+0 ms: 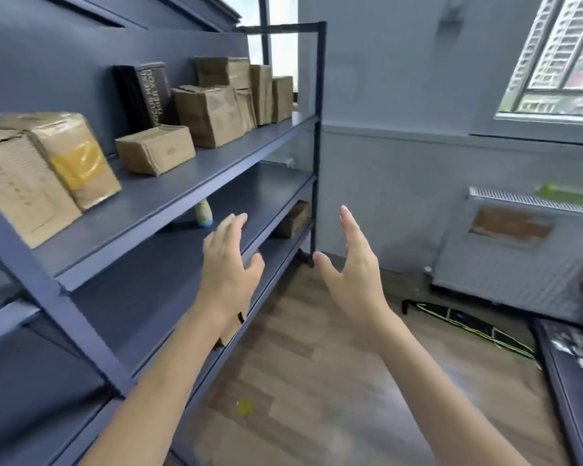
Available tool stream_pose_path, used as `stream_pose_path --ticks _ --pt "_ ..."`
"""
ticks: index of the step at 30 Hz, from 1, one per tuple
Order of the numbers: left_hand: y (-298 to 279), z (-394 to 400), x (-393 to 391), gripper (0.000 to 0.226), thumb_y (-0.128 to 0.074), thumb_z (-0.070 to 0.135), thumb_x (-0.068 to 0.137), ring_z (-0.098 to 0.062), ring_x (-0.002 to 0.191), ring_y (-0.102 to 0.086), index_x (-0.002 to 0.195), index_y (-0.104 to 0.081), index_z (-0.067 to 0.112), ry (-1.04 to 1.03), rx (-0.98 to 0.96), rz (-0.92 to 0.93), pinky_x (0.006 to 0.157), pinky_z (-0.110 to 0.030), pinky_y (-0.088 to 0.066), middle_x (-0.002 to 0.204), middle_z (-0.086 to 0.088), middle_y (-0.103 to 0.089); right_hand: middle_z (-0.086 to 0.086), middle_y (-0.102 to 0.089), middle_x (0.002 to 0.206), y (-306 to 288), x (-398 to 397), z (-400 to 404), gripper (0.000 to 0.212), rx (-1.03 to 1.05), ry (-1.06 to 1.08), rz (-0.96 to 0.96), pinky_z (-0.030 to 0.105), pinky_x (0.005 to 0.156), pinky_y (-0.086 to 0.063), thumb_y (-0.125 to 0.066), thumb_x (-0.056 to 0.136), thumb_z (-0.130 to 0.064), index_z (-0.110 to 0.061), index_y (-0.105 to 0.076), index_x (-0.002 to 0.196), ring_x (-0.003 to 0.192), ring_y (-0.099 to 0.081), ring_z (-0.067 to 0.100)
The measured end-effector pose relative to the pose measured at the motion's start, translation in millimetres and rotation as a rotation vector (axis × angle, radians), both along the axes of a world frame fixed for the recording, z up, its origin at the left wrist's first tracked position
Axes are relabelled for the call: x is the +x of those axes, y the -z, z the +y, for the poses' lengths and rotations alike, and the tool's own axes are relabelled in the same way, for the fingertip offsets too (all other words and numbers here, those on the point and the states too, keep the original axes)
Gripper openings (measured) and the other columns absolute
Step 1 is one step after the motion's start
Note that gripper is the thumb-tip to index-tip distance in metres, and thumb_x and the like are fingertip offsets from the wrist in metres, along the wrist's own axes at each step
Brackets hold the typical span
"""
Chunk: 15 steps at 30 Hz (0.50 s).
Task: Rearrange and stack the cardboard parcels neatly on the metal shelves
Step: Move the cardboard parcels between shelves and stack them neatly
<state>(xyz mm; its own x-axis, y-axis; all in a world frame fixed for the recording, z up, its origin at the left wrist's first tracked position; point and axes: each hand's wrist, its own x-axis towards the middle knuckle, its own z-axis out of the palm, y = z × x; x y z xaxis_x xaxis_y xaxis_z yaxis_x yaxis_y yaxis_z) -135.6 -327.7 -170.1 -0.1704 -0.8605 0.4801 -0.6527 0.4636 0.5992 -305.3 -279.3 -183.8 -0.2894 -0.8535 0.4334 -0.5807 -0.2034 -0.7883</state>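
Hands, left hand (228, 267) and right hand (350, 264), hover empty with fingers spread, palms facing, seemingly readied to clasp a parcel (292, 219) on the shelves (169, 193).

One legible marking noted: pale lettering running up the spine of a dark box (155, 92) on the upper shelf (189, 186), partly readable as "FOCUS HEAL... THER YOU". Parcel prints too blurred to read.

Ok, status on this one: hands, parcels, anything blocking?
Left hand and right hand open, empty. Cardboard parcels loose on top shelf. Nothing blocking.
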Motion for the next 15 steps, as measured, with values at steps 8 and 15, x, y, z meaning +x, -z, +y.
stream_pose_path --ticks 8,15 --pt "3.6 -125.5 -34.2 0.062 -0.058 0.009 0.087 -0.031 0.138 -0.021 0.143 -0.033 0.006 0.055 -0.100 -0.214 0.113 -0.037 -0.016 0.150 -0.015 -0.029 -0.005 -0.015 0.157 10.3 -50.0 -104.8 0.068 0.159 0.059 0.265 0.015 0.109 -0.008 -0.054 0.093 -0.025 -0.023 -0.017 0.150 0.145 -0.005 0.009" --pt "-2.5 -258.4 -13.0 0.063 -0.060 0.014 0.085 -0.040 0.136 -0.027 0.141 -0.034 0.001 -0.079 -0.115 -0.424 0.112 -0.052 -0.023 0.148 -0.023 -0.030 0.001 -0.006 0.159 -13.9 -59.9 -260.7 0.068 0.185 -0.037 0.572 0.030 0.117 -0.004 -0.051 0.095 -0.029 -0.021 -0.012 0.150 0.146 0.005 0.018"
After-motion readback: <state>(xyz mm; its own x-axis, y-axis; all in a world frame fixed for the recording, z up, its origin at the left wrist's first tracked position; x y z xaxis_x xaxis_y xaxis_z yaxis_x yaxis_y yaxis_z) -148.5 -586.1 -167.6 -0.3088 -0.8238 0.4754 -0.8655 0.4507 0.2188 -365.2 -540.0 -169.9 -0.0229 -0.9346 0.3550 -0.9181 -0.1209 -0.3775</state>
